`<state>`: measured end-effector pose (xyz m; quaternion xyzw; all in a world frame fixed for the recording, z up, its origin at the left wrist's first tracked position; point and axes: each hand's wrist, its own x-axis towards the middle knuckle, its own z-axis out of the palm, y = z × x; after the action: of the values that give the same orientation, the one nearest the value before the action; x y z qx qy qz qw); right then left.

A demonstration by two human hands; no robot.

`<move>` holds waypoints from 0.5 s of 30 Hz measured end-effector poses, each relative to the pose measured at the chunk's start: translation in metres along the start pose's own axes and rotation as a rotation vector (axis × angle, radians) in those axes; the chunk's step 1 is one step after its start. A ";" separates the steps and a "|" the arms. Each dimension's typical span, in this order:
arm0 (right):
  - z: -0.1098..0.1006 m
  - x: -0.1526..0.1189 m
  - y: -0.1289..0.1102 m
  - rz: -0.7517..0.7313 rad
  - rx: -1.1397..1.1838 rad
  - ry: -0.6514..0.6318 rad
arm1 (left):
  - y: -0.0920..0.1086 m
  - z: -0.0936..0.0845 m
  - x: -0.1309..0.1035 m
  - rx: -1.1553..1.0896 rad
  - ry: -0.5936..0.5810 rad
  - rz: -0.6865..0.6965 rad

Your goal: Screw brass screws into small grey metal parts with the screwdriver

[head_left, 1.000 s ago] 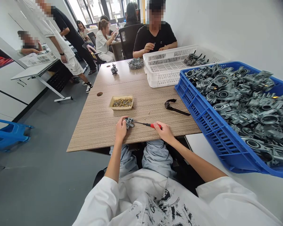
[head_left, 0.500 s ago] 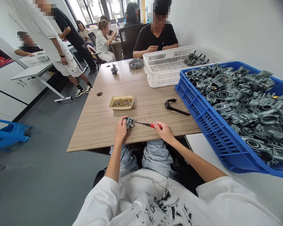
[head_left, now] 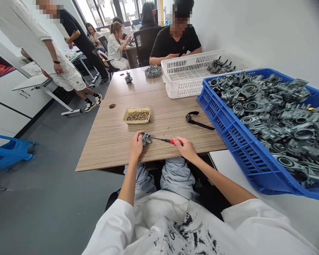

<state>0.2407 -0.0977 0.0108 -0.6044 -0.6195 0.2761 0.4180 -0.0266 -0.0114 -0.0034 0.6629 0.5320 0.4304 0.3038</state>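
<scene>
My left hand (head_left: 136, 144) is closed around a small grey metal casting (head_left: 146, 139), which looks like a carburetor body, low over the front of the table. In my right hand (head_left: 184, 148) is the red handle of a screwdriver (head_left: 171, 141). Its dark shaft points left, and the tip meets the casting; exactly where it seats is too small to see. Beyond my hands sits a cream tray (head_left: 126, 120) full of small brass-coloured and grey parts. Two tiny brass pieces (head_left: 163, 133) lie on the tabletop near the screwdriver.
A black wristwatch (head_left: 199, 124) lies right of my hands. The blue crate (head_left: 220, 122) heaped with castings stands at the right, a white basket (head_left: 180, 88) behind it. Another casting (head_left: 128, 78) stands far left on the table (head_left: 101, 141). A co-worker (head_left: 175, 42) sits opposite.
My hands, the casting and the screwdriver hold nearly the same place. In the background, the standing person in white has shifted left, and the co-worker opposite has lowered a hand slightly.
</scene>
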 end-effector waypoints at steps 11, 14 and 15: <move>-0.002 0.000 0.004 -0.013 0.046 -0.014 | 0.001 -0.001 0.000 0.011 -0.029 0.018; -0.002 -0.001 0.007 -0.022 0.037 -0.011 | 0.001 -0.001 0.000 0.014 -0.027 0.018; -0.002 -0.001 0.008 -0.021 0.038 -0.009 | 0.001 -0.001 0.000 0.014 -0.026 0.018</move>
<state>0.2461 -0.0982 0.0047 -0.5888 -0.6221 0.2861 0.4295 -0.0274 -0.0114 -0.0022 0.6751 0.5251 0.4209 0.3023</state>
